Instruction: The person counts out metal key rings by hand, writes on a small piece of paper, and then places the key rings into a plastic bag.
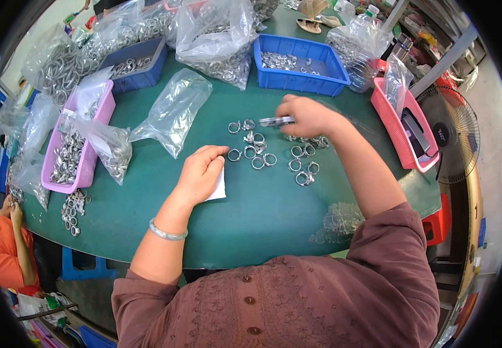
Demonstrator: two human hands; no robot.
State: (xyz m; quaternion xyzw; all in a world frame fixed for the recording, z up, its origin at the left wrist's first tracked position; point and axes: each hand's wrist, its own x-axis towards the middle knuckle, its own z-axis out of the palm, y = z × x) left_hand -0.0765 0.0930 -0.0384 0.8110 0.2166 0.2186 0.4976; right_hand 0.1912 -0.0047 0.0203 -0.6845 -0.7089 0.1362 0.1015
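Note:
Above the green table, my right hand is closed on a silver metal ring clamp, seen edge-on and slightly blurred. My left hand rests nearer to me with its fingers curled in; what they hold, if anything, is hidden. A piece of white paper sticks out from beneath it. Right beside its fingertips lies a ring clamp. A loose group of ring clamps is spread between my hands. Several more ring clamps lie below my right hand, partly covered by it at the top.
Blue bins and a pink basket hold metal parts. Clear bags of parts stand along the back. A flat plastic bag lies left of centre. At right are another pink basket and a fan. Someone in orange works at far left.

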